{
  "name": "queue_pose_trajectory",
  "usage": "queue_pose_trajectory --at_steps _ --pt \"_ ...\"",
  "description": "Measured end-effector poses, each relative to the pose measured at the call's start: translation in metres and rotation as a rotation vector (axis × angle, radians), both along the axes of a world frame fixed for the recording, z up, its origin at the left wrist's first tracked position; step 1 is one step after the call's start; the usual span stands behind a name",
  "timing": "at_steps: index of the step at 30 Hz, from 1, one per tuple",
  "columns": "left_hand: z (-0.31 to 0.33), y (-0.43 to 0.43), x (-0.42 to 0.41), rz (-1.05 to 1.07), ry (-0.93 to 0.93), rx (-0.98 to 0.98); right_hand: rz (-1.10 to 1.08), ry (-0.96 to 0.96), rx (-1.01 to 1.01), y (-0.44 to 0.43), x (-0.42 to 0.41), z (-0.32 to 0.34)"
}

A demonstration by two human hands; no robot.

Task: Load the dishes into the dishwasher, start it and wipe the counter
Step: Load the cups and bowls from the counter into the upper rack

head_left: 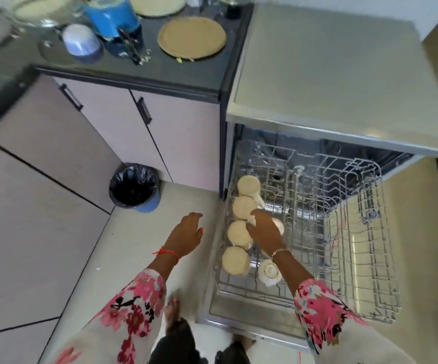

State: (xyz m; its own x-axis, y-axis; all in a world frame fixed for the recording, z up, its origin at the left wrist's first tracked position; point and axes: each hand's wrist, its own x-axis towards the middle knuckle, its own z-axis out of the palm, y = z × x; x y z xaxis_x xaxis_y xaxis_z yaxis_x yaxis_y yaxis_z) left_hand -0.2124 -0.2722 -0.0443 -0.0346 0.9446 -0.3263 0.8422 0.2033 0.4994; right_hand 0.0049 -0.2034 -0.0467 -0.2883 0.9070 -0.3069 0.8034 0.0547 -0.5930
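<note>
The dishwasher stands open with its wire rack (349, 232) pulled out. Several beige mugs sit upside down along the rack's left side, among them one mug (248, 184) at the back and another (235, 260) near the front. My right hand (265, 229) grips a white cup (278, 224) over the rack beside the mugs. A second white cup (268, 271) sits upside down below my wrist. My left hand (187, 233) hovers open left of the rack, holding nothing.
On the dark counter (144, 72) stand a tan plate (191, 38), a blue container (113, 19), glass bowls and a lid. A black-lined bin (134, 187) sits on the floor by the cabinets. The dishwasher's top (330, 69) is bare.
</note>
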Motion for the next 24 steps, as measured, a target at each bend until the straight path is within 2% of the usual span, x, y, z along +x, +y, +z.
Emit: queue_pose_trajectory --at_steps 4,12,18,24 --pt "0.019 -0.001 -0.052 -0.039 0.013 0.002 0.106 -0.047 0.073 -0.009 -0.067 0.018" --pt "0.062 0.029 -0.201 -0.136 0.096 0.050 0.090 -0.072 0.136 0.022 -0.200 0.048" --pt "0.106 0.101 -0.279 -0.031 0.077 0.243 0.105 -0.075 0.338 0.091 -0.261 0.094" --pt "0.132 0.201 -0.319 -0.069 0.108 0.384 0.016 0.018 0.520 0.188 -0.302 0.144"
